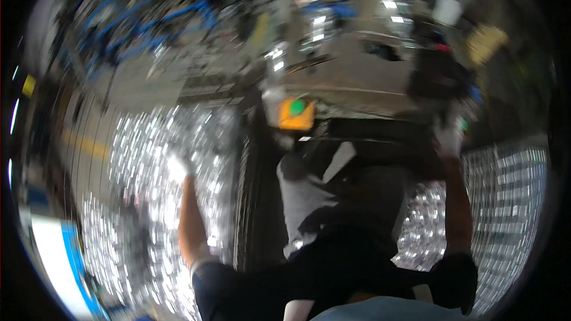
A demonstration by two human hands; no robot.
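My left hand (177, 168), in what looks like a white glove, is stretched out over a large mass of shiny metal parts (208, 148) on the left. Motion smears its fingers, and whether it touches or holds a part does not show. On the other side my right hand (449, 137), also pale as if gloved, reaches forward beside a dark machine part (439, 80). A small green spot (463, 123) shows next to it. The right fingers are blurred too. Between my arms sits an orange box with a green button (297, 113).
More shiny parts (422, 226) lie near my right forearm, with stacked rows of metal pieces (505, 202) farther right. A dark ledge (363, 131) crosses in front of my legs. Blue racks (172, 24) stand far left. A white panel with a blue edge (56, 261) is at lower left.
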